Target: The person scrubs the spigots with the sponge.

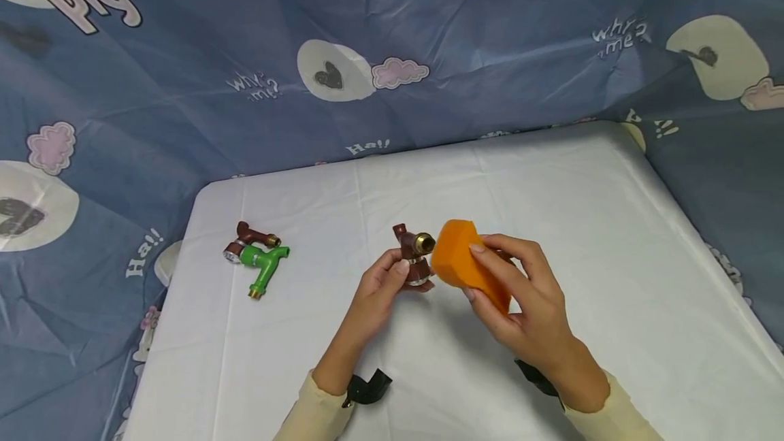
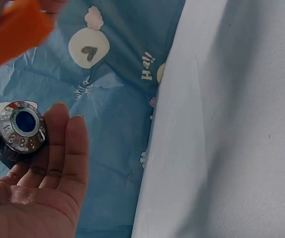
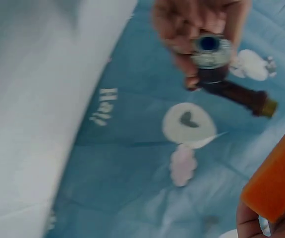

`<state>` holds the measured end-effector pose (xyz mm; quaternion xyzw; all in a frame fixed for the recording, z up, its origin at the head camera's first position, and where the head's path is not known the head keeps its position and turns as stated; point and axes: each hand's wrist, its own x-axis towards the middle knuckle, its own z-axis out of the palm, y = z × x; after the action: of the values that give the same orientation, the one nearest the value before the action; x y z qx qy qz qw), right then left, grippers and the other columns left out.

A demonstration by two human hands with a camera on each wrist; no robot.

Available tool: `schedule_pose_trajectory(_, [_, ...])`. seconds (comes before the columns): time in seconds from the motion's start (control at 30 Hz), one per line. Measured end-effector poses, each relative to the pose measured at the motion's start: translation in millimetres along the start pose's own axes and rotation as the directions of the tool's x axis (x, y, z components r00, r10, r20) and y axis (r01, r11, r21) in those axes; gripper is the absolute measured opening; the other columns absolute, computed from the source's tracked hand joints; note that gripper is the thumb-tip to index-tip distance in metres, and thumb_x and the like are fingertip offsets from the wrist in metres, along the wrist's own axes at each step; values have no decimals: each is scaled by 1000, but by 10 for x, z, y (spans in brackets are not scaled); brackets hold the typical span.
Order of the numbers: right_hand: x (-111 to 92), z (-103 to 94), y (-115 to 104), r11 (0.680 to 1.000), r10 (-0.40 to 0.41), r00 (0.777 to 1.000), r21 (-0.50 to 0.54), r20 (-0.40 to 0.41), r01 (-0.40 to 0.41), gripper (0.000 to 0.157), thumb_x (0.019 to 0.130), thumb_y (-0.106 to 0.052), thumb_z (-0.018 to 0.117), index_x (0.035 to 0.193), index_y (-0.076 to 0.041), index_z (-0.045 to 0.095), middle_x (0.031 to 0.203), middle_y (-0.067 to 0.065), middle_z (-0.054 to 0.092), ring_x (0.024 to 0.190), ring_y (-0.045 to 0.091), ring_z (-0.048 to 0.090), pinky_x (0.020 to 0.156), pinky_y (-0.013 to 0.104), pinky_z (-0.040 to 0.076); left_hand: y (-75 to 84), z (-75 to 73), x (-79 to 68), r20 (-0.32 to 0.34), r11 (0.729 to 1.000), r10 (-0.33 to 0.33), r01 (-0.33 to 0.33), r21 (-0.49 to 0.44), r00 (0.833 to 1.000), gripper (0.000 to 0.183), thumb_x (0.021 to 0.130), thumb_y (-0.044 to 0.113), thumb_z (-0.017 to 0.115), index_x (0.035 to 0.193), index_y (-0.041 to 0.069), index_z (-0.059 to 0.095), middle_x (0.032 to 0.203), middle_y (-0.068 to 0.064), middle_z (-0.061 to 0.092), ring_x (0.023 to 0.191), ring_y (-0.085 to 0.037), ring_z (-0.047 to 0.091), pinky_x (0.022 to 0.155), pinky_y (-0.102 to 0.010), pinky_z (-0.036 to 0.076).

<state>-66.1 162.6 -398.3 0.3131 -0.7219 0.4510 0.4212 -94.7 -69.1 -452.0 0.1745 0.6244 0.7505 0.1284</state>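
Note:
My left hand (image 1: 382,284) grips a brown tap (image 1: 410,245) by its round knob, a little above the white table. The tap's brass threaded end (image 1: 424,243) points toward my right hand. In the left wrist view the knob's silver ring (image 2: 22,128) with a blue centre faces the camera. An orange sponge (image 1: 459,254) is pinched between the thumb and fingers of my right hand (image 1: 533,298). The sponge's near edge stands right beside the brass end. In the right wrist view the sponge shows at the lower right edge, the tap farther up.
Another brown tap (image 1: 260,235) and a green tap (image 1: 263,267) lie close together on the left of the white table (image 1: 582,203). A blue printed cloth (image 1: 202,73) hangs behind and along the sides. Black straps (image 1: 369,386) sit at both wrists.

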Motion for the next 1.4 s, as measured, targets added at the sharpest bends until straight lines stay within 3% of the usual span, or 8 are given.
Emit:
schedule_pose_trajectory(0.23, [53, 38, -62, 1000, -24, 997, -10, 69, 25, 37, 104, -28, 66, 116, 5, 74, 117, 31, 64, 102, 41, 59, 96, 22, 50, -3, 11, -34, -3, 1000, 7, -7, 23, 1000, 30, 110, 12, 54, 132, -9, 54, 119, -25, 68, 101, -21, 72, 94, -39, 59])
schedule_pose_trajectory(0.5, [-53, -95, 88, 997, 62, 998, -41, 30, -60, 39, 102, -28, 65, 113, 8, 74, 114, 32, 65, 101, 41, 60, 91, 18, 50, 20, -34, -41, -38, 1000, 14, -14, 9, 999, 34, 105, 10, 63, 130, -12, 56, 119, -19, 70, 105, -18, 71, 96, -34, 58])
schedule_pose_trajectory(0.67, [-136, -160, 178, 990, 134, 991, -58, 31, -132, 44, 102, -32, 67, 114, 10, 73, 115, 33, 64, 105, 40, 60, 98, 17, 50, 22, -50, -30, -33, 999, 35, -35, -3, 999, 35, 104, 8, 63, 130, -15, 56, 118, -18, 70, 106, -16, 71, 94, -31, 58])
schedule_pose_trajectory(0.8, [-138, -207, 192, 987, 162, 985, -15, 50, -161, 46, 102, -33, 67, 117, 11, 72, 118, 34, 63, 108, 35, 62, 98, 18, 50, 25, -57, -30, -42, 999, 52, -53, -6, 998, 34, 102, 3, 64, 131, -14, 57, 119, -16, 70, 108, -17, 70, 93, -31, 58])
schedule_pose_trajectory(1.1, [23, -258, 101, 982, 139, 987, 120, 77, -148, 42, 103, -25, 66, 118, 13, 71, 120, 35, 64, 115, 33, 60, 100, 22, 50, 23, -62, -45, -29, 999, 51, -51, 3, 998, 34, 99, -3, 65, 130, -15, 58, 116, -13, 71, 105, -16, 71, 91, -28, 58])
schedule_pose_trajectory(1.4, [29, -124, 102, 981, 78, 984, 162, 158, -104, 37, 104, -22, 63, 120, 9, 72, 124, 32, 63, 119, 37, 57, 105, 27, 49, 6, -45, -65, 61, 999, 49, -49, 4, 997, 33, 102, 2, 65, 131, -12, 59, 118, -10, 71, 103, -16, 69, 92, -28, 58])
